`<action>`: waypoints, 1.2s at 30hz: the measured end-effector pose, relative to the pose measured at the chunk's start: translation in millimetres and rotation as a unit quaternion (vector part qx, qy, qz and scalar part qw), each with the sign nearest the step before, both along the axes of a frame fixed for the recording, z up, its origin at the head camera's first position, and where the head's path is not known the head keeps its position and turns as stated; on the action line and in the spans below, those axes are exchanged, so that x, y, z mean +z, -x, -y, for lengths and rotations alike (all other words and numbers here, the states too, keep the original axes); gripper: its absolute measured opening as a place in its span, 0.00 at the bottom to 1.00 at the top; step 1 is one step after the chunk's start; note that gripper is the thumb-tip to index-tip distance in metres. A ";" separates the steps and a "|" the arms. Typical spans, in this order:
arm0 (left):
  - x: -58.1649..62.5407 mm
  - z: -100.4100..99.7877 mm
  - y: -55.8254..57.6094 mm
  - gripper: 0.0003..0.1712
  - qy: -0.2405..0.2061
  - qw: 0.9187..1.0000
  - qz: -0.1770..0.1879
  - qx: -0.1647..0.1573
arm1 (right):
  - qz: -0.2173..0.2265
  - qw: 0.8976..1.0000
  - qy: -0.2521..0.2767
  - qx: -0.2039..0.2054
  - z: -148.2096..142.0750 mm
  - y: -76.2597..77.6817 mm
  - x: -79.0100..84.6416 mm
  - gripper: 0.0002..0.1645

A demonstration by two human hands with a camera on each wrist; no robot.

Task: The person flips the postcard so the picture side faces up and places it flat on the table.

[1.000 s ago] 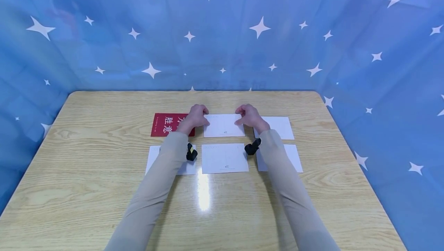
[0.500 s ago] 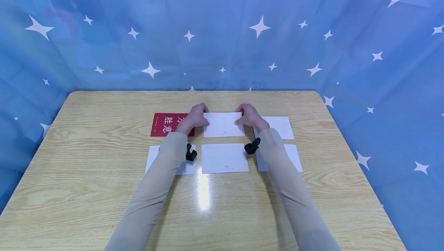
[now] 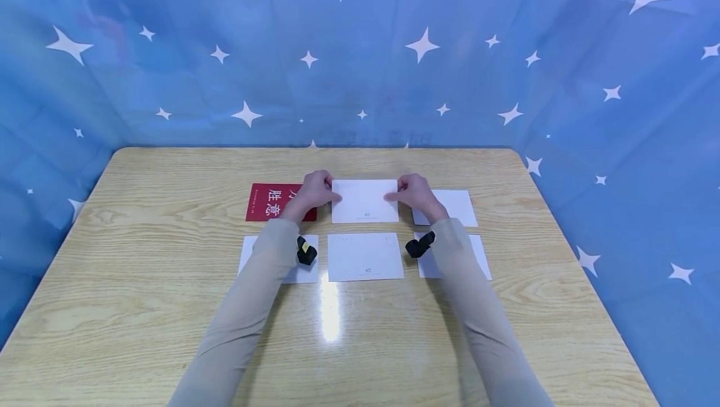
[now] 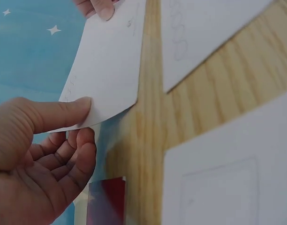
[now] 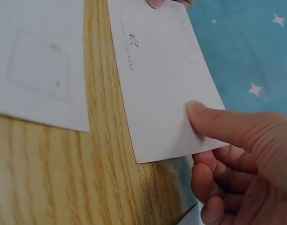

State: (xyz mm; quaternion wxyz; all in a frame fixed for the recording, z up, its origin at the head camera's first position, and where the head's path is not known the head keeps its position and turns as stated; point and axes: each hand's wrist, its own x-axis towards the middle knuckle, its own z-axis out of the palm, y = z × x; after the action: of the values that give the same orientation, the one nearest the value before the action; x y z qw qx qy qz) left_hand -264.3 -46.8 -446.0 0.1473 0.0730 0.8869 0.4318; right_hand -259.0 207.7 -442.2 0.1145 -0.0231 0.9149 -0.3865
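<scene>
In the head view a white postcard (image 3: 364, 202) with small print near its lower edge is held up at the back of the middle column, its far side tilted up from the table. My left hand (image 3: 316, 190) pinches its left end, thumb on top and curled fingers underneath, as the left wrist view shows. At the right end my right hand (image 5: 246, 159) pinches it the same way. Behind the left hand lies a red card (image 3: 264, 202) with white Chinese characters, partly covered by that hand.
More white postcards lie flat on the wooden table (image 3: 140, 307): one front centre (image 3: 365, 257), one front left (image 3: 247, 249), one back right (image 3: 458, 207), one front right (image 3: 478, 257). Forearms cover parts of several. A blue star-patterned curtain (image 3: 360, 82) stands behind.
The postcard's far edge has risen from the table while its near edge stays about in place. My right hand has shifted slightly right and its grip is nearer the card's end.
</scene>
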 end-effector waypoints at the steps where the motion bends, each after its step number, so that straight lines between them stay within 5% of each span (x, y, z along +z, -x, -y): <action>1: 1.0 0.4 -0.5 0.16 -0.003 1.000 -0.001 0.001 | 0.001 1.000 0.009 -0.002 -1.2 -1.1 0.3 0.21; 15: 7.7 5.3 -2.3 0.09 -0.083 0.996 -0.013 0.010 | 0.019 0.994 0.102 -0.019 -6.9 -7.4 10.3 0.13; 36: 22.6 11.7 -6.4 0.08 -0.120 0.991 -0.046 0.038 | -0.025 0.992 0.119 -0.015 -7.6 -12.2 25.4 0.08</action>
State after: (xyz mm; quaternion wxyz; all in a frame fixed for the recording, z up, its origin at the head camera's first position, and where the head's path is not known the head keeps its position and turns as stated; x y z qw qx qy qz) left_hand -257.9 -58.5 -423.4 0.0802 0.0763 0.8368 0.5362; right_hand -246.8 215.3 -416.8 0.0823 -0.0328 0.8652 -0.4935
